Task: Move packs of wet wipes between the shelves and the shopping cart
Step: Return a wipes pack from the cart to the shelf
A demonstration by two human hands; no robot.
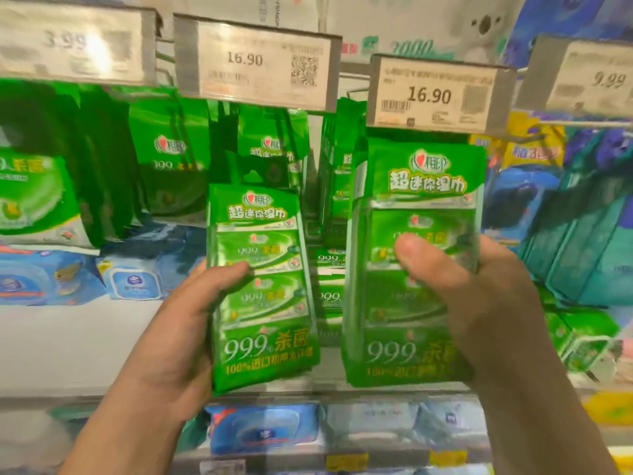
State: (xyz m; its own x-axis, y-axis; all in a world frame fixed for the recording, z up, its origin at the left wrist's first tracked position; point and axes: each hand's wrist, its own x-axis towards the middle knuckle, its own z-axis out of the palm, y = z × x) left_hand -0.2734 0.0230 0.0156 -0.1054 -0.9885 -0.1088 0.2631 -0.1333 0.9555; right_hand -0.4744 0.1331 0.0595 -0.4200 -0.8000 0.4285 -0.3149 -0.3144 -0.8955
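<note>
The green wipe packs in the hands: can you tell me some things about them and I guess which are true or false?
1. Each hand holds a green plastic pack of wet wipes. True: the left hand grips one green pack, the right hand grips another green pack.
2. The white price tag above the right pack reads 3.99. False: it reads 16.90.
3. The left pack sits lower than the right pack. True.
4. The packs on the bottom shelf are red. False: the bottom shelf packs are blue.
5. The right thumb lies on the front of its pack. True.
</note>
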